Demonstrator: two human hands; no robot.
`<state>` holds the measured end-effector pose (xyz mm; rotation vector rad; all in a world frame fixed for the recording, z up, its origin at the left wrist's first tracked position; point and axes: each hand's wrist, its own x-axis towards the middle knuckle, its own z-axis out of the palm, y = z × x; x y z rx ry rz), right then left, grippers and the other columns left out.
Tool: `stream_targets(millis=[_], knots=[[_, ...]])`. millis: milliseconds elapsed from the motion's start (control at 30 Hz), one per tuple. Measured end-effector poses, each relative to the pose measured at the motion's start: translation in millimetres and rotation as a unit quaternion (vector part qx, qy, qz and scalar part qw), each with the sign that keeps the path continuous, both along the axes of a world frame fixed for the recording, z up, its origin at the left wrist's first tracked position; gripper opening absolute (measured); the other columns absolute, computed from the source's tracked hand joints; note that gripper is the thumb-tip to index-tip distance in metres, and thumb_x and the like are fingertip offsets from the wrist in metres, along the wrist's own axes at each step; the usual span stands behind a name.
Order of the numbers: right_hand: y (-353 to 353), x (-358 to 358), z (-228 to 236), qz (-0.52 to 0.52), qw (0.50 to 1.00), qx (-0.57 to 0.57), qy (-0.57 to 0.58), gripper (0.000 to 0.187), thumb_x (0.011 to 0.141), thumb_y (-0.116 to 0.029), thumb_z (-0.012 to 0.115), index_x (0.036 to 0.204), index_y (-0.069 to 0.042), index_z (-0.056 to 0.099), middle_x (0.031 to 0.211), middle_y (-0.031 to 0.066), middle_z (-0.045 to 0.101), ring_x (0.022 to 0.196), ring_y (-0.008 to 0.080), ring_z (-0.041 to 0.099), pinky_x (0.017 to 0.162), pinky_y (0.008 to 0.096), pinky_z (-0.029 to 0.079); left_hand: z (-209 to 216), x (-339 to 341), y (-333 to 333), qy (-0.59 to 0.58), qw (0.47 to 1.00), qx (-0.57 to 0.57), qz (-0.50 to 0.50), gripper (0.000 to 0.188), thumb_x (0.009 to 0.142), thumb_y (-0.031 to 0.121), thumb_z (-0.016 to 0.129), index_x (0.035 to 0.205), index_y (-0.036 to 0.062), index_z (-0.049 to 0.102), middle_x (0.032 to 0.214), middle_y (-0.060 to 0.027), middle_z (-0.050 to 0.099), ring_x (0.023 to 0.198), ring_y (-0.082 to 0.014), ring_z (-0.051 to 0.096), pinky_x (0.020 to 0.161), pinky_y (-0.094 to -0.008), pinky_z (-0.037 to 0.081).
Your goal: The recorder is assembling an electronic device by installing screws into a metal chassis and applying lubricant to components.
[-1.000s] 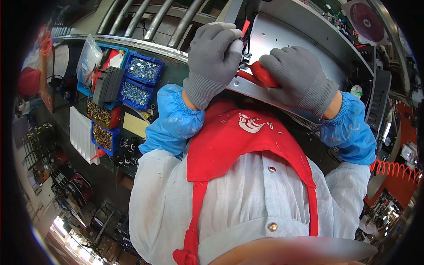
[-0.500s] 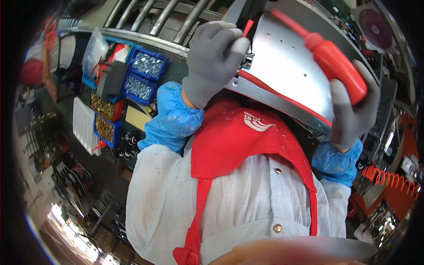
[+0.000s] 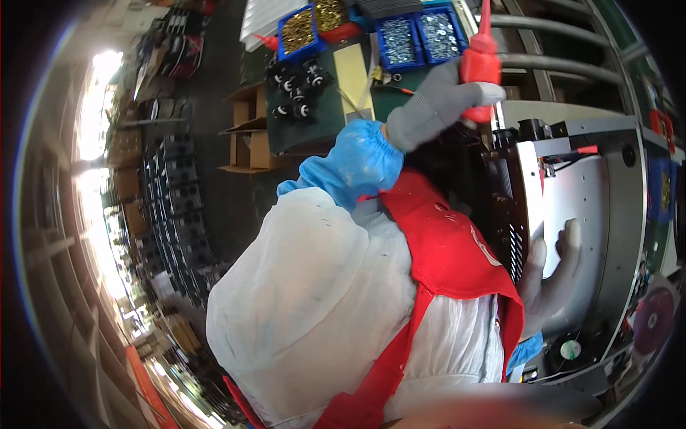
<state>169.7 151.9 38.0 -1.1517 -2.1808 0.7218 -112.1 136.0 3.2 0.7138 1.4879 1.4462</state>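
My left hand [image 3: 439, 104], in a grey glove, is closed around a red squeeze bottle [image 3: 481, 66]. The bottle stands upright, its long tapered nozzle pointing to the top of the view. My right hand [image 3: 547, 282], gloved too, holds nothing; its thumb and fingers are apart over the sheet-metal chassis [image 3: 589, 204]. Inside the chassis's upper end lies a wire with a red sleeved tip [image 3: 587, 150]. Beyond my left hand are blue bins of silvery small hardware [image 3: 397, 41].
A blue bin of brass-coloured parts [image 3: 299, 34], a yellow pad [image 3: 350, 75] and several black parts [image 3: 300, 86] lie on the green bench. Metal rollers [image 3: 557, 68] run at the upper right. An open cardboard box [image 3: 250, 136] stands beyond the bench's end.
The red bottle has passed from my right hand to my left. My left hand has moved away from the chassis toward the bins, and the whole view has turned left.
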Motion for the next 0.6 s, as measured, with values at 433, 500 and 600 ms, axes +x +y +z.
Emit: stream_targets(millis=[433,500,600], knots=[[-39.1,-47.3,-20.9,-0.069,0.948,0.155,-0.27,0.052,0.093,-0.029,0.06,0.136,-0.002,0.053,0.108,0.0162,0.063,0.1,0.035,0.06,0.093,0.0472,0.043,-185.1,-158.9,-42.7,0.616,0.738,-0.248,-0.124,0.042,0.085,0.042,0.064,0.112,0.0091,0.061,0.11,-0.0136,0.063,0.105,-0.0341,0.061,0.088,-0.0469,0.049],[-48.3,-55.4,-28.6,-0.152,0.923,0.201,-0.289,0.053,0.093,-0.033,0.061,0.135,-0.003,0.054,0.109,0.0162,0.064,0.102,0.035,0.06,0.094,0.0473,0.043,-173.5,-188.4,-56.0,0.63,0.758,-0.154,-0.074,0.035,0.087,0.037,0.063,0.108,0.0089,0.066,0.104,-0.013,0.066,0.1,-0.0342,0.063,0.085,-0.0455,0.05],[-44.3,-63.6,-43.4,-0.238,0.907,0.219,-0.268,0.049,0.092,-0.04,0.062,0.127,-0.005,0.062,0.104,0.017,0.065,0.098,0.0362,0.06,0.092,0.0471,0.044,-163.0,-259.5,-74.7,0.532,0.841,-0.045,0.088,0.027,0.088,0.034,0.062,0.095,0.0089,0.072,0.089,-0.0162,0.068,0.087,-0.0357,0.065,0.078,-0.0436,0.052]])
